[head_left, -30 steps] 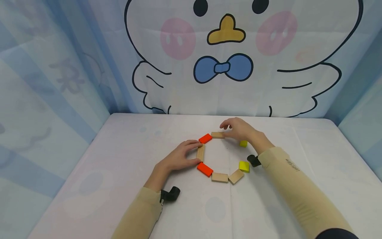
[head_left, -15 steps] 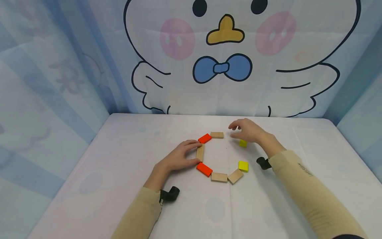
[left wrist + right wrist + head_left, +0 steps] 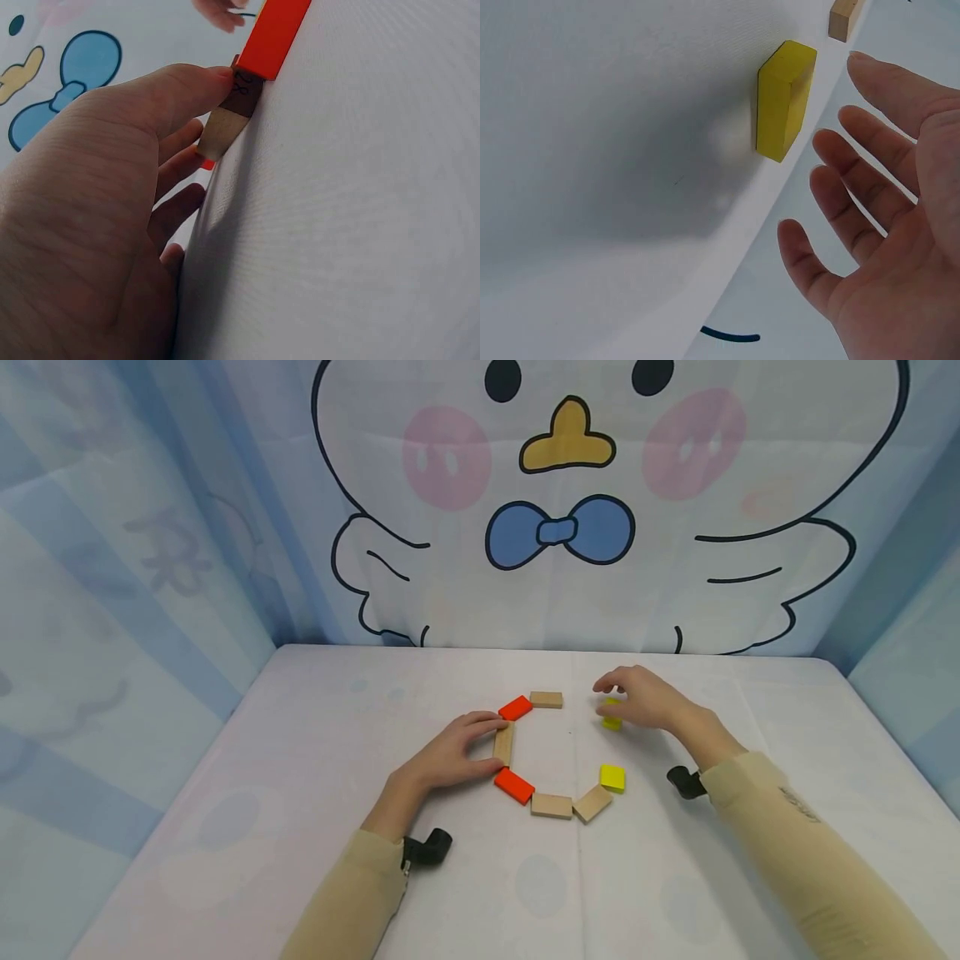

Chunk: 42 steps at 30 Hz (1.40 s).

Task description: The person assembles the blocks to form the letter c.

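Observation:
On the table lie wooden and coloured blocks in a broken ring. My left hand [image 3: 461, 750] holds a plain wooden block [image 3: 504, 744] at the ring's left side, thumb at its near end and fingertips at its far end. In the left wrist view this block [image 3: 225, 131] shows a dark part with "28" on it, beside a red block [image 3: 274, 41]. My right hand [image 3: 645, 697] hovers over a yellow block [image 3: 612, 723] at the back right and partly covers it. The right wrist view shows the loosely bent fingers apart from that yellow block [image 3: 784, 101], holding nothing.
A red block [image 3: 515, 707] and a wooden block [image 3: 546, 700] form the ring's back. A red block [image 3: 514, 785], two wooden blocks [image 3: 551, 806] and a second yellow block [image 3: 612, 778] curve along the front. A cartoon-print curtain [image 3: 465, 593] hangs behind the table.
My right hand has let go of the back wooden block and moved right, over the far yellow block. My left hand stays where it was.

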Each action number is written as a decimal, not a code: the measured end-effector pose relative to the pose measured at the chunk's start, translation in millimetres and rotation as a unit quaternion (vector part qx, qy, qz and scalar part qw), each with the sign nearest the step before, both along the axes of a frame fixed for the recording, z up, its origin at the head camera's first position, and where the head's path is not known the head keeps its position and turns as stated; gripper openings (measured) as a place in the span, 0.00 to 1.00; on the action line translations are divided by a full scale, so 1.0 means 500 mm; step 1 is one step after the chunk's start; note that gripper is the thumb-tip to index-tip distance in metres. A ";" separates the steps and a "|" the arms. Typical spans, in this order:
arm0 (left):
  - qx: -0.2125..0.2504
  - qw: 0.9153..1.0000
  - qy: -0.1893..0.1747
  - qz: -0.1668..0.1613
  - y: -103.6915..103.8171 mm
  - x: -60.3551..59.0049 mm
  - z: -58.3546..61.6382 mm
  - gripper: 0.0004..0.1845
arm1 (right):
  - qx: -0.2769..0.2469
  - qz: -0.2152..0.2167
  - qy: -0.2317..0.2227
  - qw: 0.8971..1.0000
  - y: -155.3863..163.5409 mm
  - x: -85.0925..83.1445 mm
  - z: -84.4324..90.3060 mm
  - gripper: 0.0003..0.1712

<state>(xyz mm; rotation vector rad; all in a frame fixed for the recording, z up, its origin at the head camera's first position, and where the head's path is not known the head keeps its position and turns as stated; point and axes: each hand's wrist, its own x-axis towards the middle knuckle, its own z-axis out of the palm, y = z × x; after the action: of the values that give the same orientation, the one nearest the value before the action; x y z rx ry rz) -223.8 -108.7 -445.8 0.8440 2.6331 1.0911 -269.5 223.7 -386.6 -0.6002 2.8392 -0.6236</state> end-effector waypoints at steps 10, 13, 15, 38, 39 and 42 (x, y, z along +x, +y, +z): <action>-0.005 1.000 -0.002 -0.002 -0.001 0.000 0.002 0.30 | 0.014 0.012 0.001 1.000 0.022 0.021 0.003 0.25; -0.008 1.000 -0.003 -0.001 -0.001 -0.002 0.002 0.31 | 0.013 0.013 0.001 1.000 0.025 0.021 0.002 0.25; -0.010 1.000 -0.004 0.000 0.001 -0.003 0.001 0.31 | 0.014 0.015 0.003 1.000 0.028 0.018 0.000 0.25; -0.006 1.000 -0.003 0.011 0.010 -0.011 -0.001 0.30 | -0.008 0.062 0.004 0.998 0.028 -0.013 -0.011 0.18; -0.006 1.000 -0.004 0.011 0.010 -0.011 -0.001 0.31 | -0.008 0.057 0.005 0.998 0.028 -0.013 -0.011 0.18; -0.005 1.000 -0.008 0.012 0.010 -0.011 0.000 0.31 | -0.005 0.034 0.005 0.999 0.027 -0.010 -0.011 0.18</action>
<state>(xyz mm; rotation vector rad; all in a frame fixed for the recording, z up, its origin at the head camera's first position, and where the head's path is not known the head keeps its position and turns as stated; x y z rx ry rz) -229.1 -103.8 -446.0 0.8015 2.6394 1.0849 -274.7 237.2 -391.9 -0.7007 2.8132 -0.6253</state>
